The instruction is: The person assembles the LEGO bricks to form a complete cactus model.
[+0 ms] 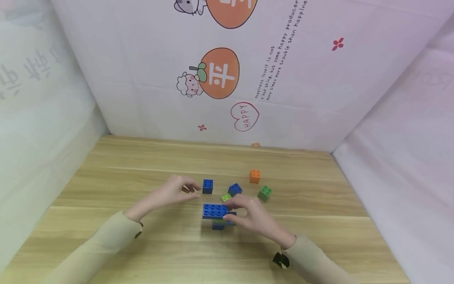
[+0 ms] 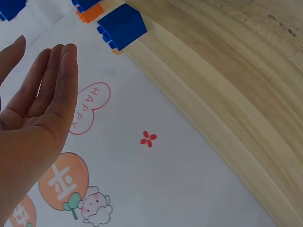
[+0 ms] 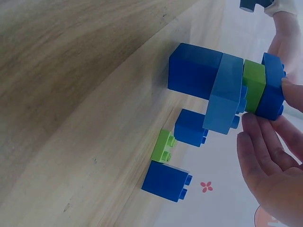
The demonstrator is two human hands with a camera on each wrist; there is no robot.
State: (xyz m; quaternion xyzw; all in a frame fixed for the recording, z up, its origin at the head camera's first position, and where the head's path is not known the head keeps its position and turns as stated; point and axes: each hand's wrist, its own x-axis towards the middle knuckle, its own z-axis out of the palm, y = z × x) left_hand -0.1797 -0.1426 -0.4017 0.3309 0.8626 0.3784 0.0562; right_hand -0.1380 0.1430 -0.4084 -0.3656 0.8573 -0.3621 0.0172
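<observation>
**Right hand holds the top of a block stack**

The stack of blocks [image 3: 225, 90] stands upright in the middle of the surface [image 1: 173, 248], nearer than the loose blocks. From bottom to top it has a dark blue block [image 3: 193, 70], a lighter blue brick [image 3: 222, 94], a light green block [image 3: 254, 84] and a long blue brick [image 1: 214, 211]. The lighter blue brick reaches out to the right, while the long one reaches out to the left.

The right hand [image 1: 252, 215] grasps the long blue brick at its right end, between thumb and fingers. The left hand [image 1: 177, 190] is farther and to the left; its fingers are relaxed and hold nothing, just beside a loose blue block [image 1: 207, 187].

Beyond the stack lies a small light green piece [image 1: 226, 197], just beside a second loose blue block [image 1: 235, 189]. To their right is a green block [image 1: 264, 193], and farther away an orange block [image 1: 254, 176]. At the far edge rises a white printed wall [image 1: 149, 114].
</observation>
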